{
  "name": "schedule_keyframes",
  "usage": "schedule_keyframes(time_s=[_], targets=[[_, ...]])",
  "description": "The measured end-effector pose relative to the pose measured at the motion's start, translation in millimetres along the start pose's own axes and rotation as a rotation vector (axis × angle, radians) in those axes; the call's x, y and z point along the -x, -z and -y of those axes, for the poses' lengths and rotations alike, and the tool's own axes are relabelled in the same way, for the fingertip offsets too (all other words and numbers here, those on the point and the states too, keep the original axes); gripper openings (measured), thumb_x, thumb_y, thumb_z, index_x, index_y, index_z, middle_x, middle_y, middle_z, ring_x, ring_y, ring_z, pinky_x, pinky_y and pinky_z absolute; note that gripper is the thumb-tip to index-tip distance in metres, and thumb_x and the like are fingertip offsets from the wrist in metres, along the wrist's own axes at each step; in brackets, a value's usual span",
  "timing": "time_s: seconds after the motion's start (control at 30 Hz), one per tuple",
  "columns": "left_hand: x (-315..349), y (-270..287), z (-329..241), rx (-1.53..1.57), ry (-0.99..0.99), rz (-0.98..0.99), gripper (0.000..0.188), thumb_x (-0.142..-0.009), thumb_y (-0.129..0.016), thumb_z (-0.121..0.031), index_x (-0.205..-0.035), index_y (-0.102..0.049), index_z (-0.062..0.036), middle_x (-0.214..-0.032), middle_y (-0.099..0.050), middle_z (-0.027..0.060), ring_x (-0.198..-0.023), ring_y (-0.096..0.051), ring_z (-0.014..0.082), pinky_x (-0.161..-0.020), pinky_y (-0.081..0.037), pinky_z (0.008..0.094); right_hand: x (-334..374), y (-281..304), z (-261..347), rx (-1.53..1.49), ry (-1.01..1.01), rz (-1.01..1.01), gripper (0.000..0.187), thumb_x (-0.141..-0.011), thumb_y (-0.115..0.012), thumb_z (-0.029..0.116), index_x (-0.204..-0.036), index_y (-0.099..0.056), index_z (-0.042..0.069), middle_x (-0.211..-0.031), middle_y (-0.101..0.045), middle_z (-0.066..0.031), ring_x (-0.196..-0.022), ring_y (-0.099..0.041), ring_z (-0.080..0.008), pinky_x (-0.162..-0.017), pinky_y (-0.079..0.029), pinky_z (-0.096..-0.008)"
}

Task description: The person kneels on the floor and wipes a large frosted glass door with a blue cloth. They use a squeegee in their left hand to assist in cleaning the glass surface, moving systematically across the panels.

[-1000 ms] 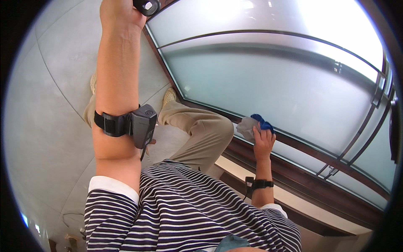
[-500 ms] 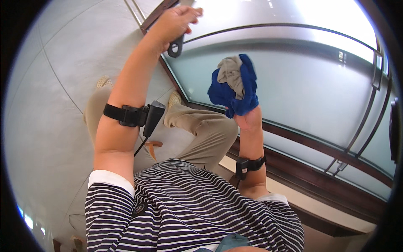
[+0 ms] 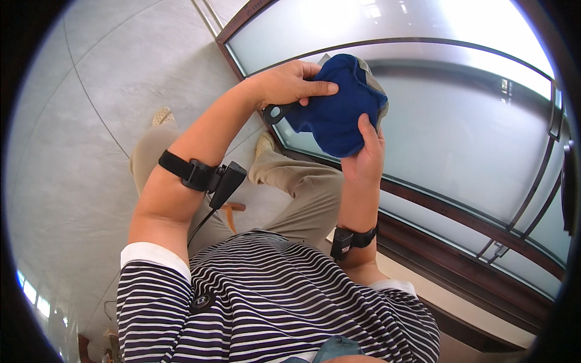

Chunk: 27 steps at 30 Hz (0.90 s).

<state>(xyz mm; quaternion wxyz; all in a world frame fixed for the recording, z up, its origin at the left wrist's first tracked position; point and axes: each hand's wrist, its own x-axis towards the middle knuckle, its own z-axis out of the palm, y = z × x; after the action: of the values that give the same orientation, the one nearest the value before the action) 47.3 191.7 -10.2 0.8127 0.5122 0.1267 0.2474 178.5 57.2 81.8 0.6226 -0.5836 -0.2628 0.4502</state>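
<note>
Between both hands, left hand (image 3: 290, 81) and right hand (image 3: 365, 158) fingers clamp the blue cloth (image 3: 336, 115).

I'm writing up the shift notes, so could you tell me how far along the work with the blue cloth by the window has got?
Little looks finished: the frosted window pane shows no visible sign of wiping either way. In hand: both hands hold the blue cloth up in front of the pane, the left hand gripping its top edge beside a black handle, the right hand supporting it from below. The cloth is off the glass, so any wiping remains.
</note>
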Motion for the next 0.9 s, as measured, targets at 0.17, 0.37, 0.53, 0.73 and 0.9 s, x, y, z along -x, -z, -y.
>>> schedule_keyframes(time_s=[0.17,0.37,0.53,0.73,0.9], targets=[[-1,-1,4,0.409,-0.026,-0.07,0.032,-0.098,-0.059,-0.026,-0.123,-0.061,-0.0051,-0.104,-0.068,0.0026,-0.088,-0.063,0.0096,-0.079,-0.053,0.0245,-4,8,0,-0.099,0.004,0.037,0.034,-0.089,-0.062,0.007,-0.121,-0.056,-0.003,-0.121,-0.062,-0.0154,-0.107,-0.062,-0.021,-0.095,-0.049,-0.0347],[-2,1,10,0.536,-0.021,-0.198,0.037,-0.094,-0.06,-0.018,-0.128,-0.056,-0.0034,-0.109,-0.068,0.009,-0.094,-0.067,0.0152,-0.077,-0.058,0.0289,-1,-20,5,1.141,0.856,0.49,0.042,-0.077,-0.072,0.004,-0.117,-0.059,-0.002,-0.125,-0.058,-0.0193,-0.112,-0.056,-0.0292,-0.096,-0.045,-0.038],[9,10,-4,0.578,-0.11,-0.092,0.042,-0.093,-0.063,-0.023,-0.129,-0.054,-0.0047,-0.114,-0.066,0.0103,-0.099,-0.067,0.0203,-0.082,-0.057,0.0333,-2,-31,-12,1.145,0.924,0.08,0.06,-0.076,-0.078,0.009,-0.129,-0.051,-0.001,-0.136,-0.048,-0.0203,-0.119,-0.052,-0.0288,-0.099,-0.043,-0.0393],[-11,15,27,-0.063,-0.354,-0.165,0.044,-0.078,-0.074,-0.022,-0.114,-0.058,-0.0025,-0.1,-0.067,0.0112,-0.089,-0.063,0.0197,-0.082,-0.051,0.0321,-9,-24,-52,0.194,0.127,0.15,0.069,-0.083,-0.07,0.001,-0.143,-0.036,0.001,-0.135,-0.05,-0.0096,-0.122,-0.051,-0.021,-0.103,-0.04,-0.0336],[-15,13,32,-0.577,-0.164,-0.318,0.045,-0.071,-0.076,-0.021,-0.108,-0.058,-0.003,-0.093,-0.066,0.0118,-0.083,-0.058,0.0193,-0.079,-0.048,0.0317,-3,-10,-54,-0.207,-0.121,0.111,0.059,-0.086,-0.06,-0.003,-0.141,-0.04,0.004,-0.134,-0.052,-0.0082,-0.122,-0.052,-0.0212,-0.101,-0.044,-0.039]])
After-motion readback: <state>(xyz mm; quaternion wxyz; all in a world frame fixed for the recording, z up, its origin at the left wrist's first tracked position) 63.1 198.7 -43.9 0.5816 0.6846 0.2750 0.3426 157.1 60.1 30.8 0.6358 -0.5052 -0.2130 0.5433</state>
